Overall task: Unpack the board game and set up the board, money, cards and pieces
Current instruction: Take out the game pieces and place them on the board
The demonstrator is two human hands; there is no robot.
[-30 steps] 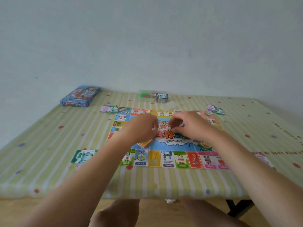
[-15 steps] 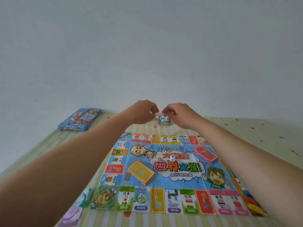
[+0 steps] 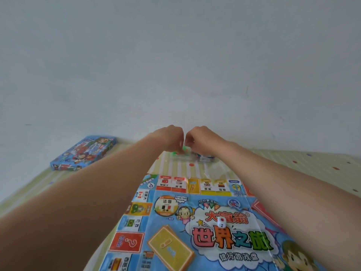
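The board point(image 3: 152, 227) lies flat on the striped worktop point(image 3: 293, 169). Its long axis runs near to far, and its red and green title reads upright from the near side. It is glossy and blue in the middle, ringed by coloured squares. A white die point(image 3: 221, 223) sits on the title, with a yellow card stack point(image 3: 172, 249) askew to its near left. Since the earlier frame the view has closed in and both hands have dropped onto a clear packet point(image 3: 183, 157) past the board's far edge. The left hand point(image 3: 169, 140) and right hand point(image 3: 204, 139) are curled, knuckles almost meeting. I cannot tell whether they grip the packet. The game box point(image 3: 84, 152) lies far left.
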